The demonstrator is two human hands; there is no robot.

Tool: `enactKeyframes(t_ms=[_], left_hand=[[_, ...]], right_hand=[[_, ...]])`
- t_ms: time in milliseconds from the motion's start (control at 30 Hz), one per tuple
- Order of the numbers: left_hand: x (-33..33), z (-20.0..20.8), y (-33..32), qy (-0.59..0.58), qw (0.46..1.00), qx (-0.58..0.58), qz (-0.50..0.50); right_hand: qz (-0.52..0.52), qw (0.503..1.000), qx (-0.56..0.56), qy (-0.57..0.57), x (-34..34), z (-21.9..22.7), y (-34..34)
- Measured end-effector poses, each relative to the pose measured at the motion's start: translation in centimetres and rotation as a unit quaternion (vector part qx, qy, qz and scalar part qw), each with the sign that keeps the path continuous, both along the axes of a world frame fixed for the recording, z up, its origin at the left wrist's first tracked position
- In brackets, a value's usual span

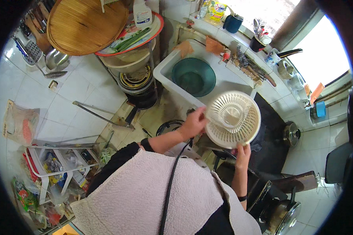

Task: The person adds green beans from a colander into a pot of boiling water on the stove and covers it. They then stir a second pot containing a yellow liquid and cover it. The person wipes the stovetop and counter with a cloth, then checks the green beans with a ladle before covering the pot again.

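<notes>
A round white slotted plastic colander (253,129) is held up in front of me, beside the sink's near right corner. A smaller ribbed white shape, blurred, overlaps its upper left part; it looks like a second basket, but I cannot tell for sure. At the left edge, my left hand (194,123) is closed with its fingertips at the rim. My right hand (242,154) pinches the near rim from below, thumb and fingers together. Up and left of the colander, a green plastic basin (206,85) sits in the white sink (164,74).
A black counter (272,143) runs along the right, with a lidded pot (291,134) on it. Another pot (284,217) stands at the lower right. On the left are a rack of stacked basins (143,62) and a white shelf (62,168). Utensil cups (259,42) line the windowsill.
</notes>
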State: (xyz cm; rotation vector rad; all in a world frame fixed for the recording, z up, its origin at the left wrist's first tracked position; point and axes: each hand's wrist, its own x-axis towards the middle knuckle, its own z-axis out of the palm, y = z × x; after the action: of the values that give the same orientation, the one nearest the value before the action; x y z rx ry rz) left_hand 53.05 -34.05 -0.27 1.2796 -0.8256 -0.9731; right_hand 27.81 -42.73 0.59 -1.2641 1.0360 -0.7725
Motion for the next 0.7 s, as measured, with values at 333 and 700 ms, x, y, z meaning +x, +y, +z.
enactKeyframes(t_ms=[333, 700], left_hand=[[24.6, -11.6, 19.4, 0.202, 0.91, 0.274, 0.237], [36.6, -22.4, 15.6, 0.152, 0.822, 0.172, 0.521]], right_hand=[[0.165, 0.985, 0.017, 0.042, 7.8, 0.2, 1.8], [0.035, 0.991, 0.086, 0.095, 4.9, -3.0, 3.9]])
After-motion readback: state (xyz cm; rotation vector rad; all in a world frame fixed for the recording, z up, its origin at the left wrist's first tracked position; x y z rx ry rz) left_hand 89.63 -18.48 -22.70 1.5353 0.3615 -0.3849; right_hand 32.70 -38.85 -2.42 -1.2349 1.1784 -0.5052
